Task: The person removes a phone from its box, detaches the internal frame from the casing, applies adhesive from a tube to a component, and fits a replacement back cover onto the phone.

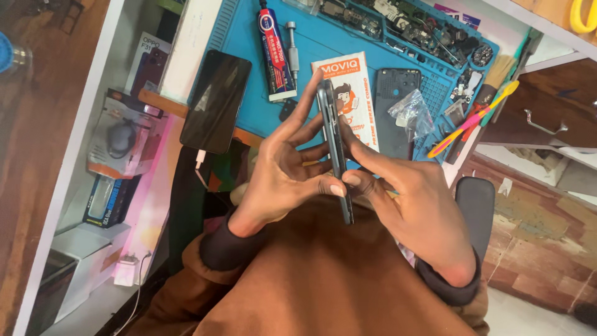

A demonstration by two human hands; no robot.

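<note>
Boxed goods [121, 140] are seen on the shelf at far left. A dark phone [216, 101] lies screen-up on the blue mat [249, 37], cable plugged. A glue tube [275, 53] rests beside it. Over the lap, a slim handset [334, 146] is held edge-on, pinched between the left hand [280, 174], fingers spread along one face, and the right hand [416, 205], thumb pressed at the seam. Even pressure along the edge is judged best; twisting should be avoided. A back cover [393, 109] and bagged parts [411, 113] lie to the right.
</note>
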